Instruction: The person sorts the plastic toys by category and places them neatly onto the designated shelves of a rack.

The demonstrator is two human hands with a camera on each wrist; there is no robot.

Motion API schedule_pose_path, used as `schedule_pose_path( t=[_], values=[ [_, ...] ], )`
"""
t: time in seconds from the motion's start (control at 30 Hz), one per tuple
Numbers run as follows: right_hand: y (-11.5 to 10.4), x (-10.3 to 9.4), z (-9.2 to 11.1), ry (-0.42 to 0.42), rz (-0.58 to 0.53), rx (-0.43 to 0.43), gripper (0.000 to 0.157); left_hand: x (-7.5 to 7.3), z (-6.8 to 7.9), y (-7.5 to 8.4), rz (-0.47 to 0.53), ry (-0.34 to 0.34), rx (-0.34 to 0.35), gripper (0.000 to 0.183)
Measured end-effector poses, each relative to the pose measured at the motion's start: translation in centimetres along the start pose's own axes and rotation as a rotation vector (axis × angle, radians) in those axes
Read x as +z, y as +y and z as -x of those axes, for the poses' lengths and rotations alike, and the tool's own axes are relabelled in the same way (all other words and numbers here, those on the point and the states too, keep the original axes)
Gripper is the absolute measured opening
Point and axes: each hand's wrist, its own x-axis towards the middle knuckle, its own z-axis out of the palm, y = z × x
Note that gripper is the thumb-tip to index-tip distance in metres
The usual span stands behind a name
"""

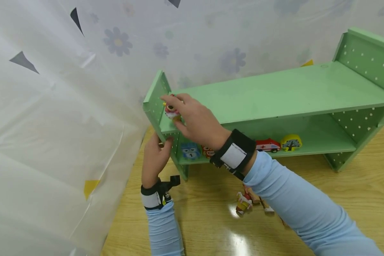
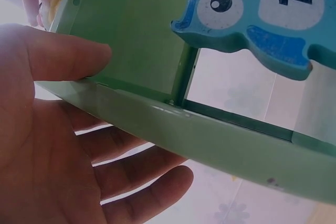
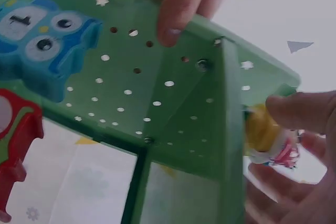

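A small toy figurine in pink, white and yellow is held by my right hand, between thumb and fingers. It is at the left end of the top board of a green shelf, close to the side panel. In the right wrist view, the figurine's yellow part shows beside the board's edge. My left hand grips the front edge of that left side panel, thumb inside and fingers outside. Just inside stands a blue owl block marked 1, on the lower board.
Next to the owl, a red block is partly hidden by my right wrist. A red ambulance toy and a yellow tree block stand farther right. Several small figurines lie on the wooden table in front. A patterned sheet hangs behind.
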Motion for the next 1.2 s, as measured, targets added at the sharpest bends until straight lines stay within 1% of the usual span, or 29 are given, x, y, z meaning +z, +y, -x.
schedule_pose_path(
  t=[0.1, 0.17, 0.23, 0.3, 0.4, 0.5, 0.6, 0.63, 0.77, 0.93, 1.03, 1.2],
  values=[
    [-0.4, -0.9, 0.5, 0.056, 0.004, 0.033, 0.059, 0.0, -0.1, 0.0, -0.003, -0.006, -0.011, 0.032],
    [-0.7, -1.9, 1.2, 0.113, -0.002, 0.051, 0.061, 0.0, -0.2, 0.0, 0.001, -0.009, -0.016, 0.032],
    [-1.0, -3.1, 2.2, 0.186, -0.012, 0.048, 0.060, 0.0, -0.3, 0.0, 0.005, -0.013, -0.020, 0.031],
    [-1.3, -4.3, 3.5, 0.266, -0.026, 0.034, 0.058, 0.0, -0.4, 0.0, 0.002, -0.012, -0.023, 0.030],
    [-1.6, -6.1, 5.9, 0.346, -0.023, 0.033, 0.052, 0.0, -0.5, 0.0, -0.007, -0.013, -0.022, 0.030],
    [-1.9, -7.5, 8.8, 0.383, -0.018, 0.069, 0.046, 0.1, -0.4, 0.0, -0.010, -0.020, -0.018, 0.031],
    [-1.9, -8.3, 11.6, 0.398, -0.012, 0.122, 0.043, 0.1, -0.4, 0.0, -0.009, -0.025, -0.014, 0.033],
    [-1.8, -8.4, 12.4, 0.392, -0.002, 0.138, 0.042, 0.0, -0.4, 0.0, -0.008, -0.026, -0.012, 0.033],
    [-1.0, -8.2, 15.3, 0.363, 0.028, 0.214, 0.041, -0.2, -0.6, -0.1, -0.010, -0.015, -0.014, 0.032],
    [0.2, -7.1, 18.1, 0.307, 0.027, 0.315, 0.038, -0.2, -0.6, 0.1, 0.001, -0.016, -0.028, 0.031],
    [0.7, -6.3, 19.5, 0.280, 0.020, 0.347, 0.038, -0.2, -0.5, 0.2, 0.014, -0.024, -0.026, 0.032],
    [1.3, -4.7, 21.7, 0.210, 0.018, 0.423, 0.036, -0.1, -0.6, 0.2, 0.002, -0.009, -0.013, 0.031]
  ],
)
